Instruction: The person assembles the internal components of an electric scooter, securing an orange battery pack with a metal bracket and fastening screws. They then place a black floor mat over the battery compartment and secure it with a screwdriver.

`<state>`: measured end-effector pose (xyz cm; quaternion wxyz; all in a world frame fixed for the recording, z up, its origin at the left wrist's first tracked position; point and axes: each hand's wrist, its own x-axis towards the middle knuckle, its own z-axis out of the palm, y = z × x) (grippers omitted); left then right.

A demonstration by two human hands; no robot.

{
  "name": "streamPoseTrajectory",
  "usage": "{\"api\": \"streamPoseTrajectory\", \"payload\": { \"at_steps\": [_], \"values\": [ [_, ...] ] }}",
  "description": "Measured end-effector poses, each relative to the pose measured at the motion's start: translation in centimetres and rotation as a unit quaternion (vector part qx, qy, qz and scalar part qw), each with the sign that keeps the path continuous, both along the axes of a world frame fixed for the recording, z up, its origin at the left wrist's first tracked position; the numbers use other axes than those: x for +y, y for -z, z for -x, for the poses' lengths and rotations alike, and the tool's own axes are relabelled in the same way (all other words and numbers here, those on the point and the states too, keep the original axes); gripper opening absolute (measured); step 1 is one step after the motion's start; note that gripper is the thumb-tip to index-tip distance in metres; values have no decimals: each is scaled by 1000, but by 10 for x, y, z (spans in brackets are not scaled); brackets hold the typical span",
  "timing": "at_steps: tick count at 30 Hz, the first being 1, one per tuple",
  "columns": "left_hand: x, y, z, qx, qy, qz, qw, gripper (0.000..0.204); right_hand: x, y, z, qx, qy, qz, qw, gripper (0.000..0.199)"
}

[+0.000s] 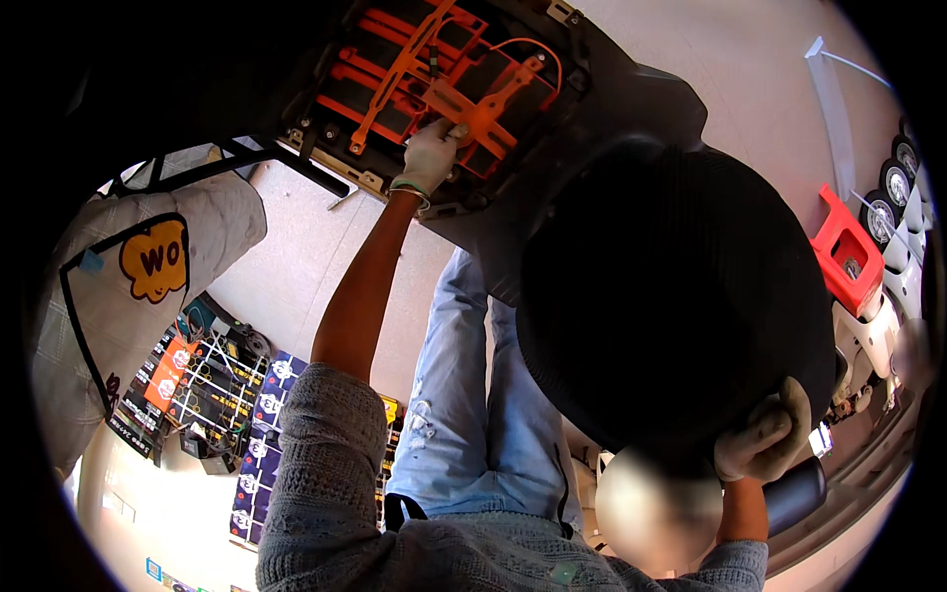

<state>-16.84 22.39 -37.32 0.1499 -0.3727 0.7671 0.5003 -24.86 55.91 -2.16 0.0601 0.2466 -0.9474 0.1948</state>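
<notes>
My left hand (431, 158), in a pale glove, reaches to the near side of an open black compartment (592, 109). Its fingers are closed on the edge of an orange cross-shaped bracket (483, 116). The bracket lies over dark battery blocks (498, 77) framed in orange. A longer orange strap (400, 74) crosses the blocks to its left, and a thin orange cable (538, 44) arches behind. A large, dark, rounded seat (671, 296) stands raised at the right. My gloved right hand (764, 439) grips its lower right edge; the fingertips are partly hidden.
A light quilted cover (217, 212) with an orange patch hangs at the left. Boxes (258, 464) are stacked on the floor below it. At the far right are a red plastic frame (850, 259), several wheels (896, 183) and white vehicle panels (873, 340).
</notes>
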Motion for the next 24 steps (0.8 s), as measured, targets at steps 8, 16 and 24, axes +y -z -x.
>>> {"api": "streamPoseTrajectory", "payload": {
  "at_steps": [8, 16, 24],
  "values": [
    [-3, 1, 12, -47, 49, 8, 998, 36, -1, -8, 2, -14, -22, -21, 999, 35],
    [8, -19, -4, -37, 242, 291, 925, 34, 10, -13, 4, -21, -57, -55, 997, 31],
    [10, -5, -6, 193, 210, 367, 886, 43, 3, -3, -7, 11, 3, -18, 1000, 31]
  ]
}}
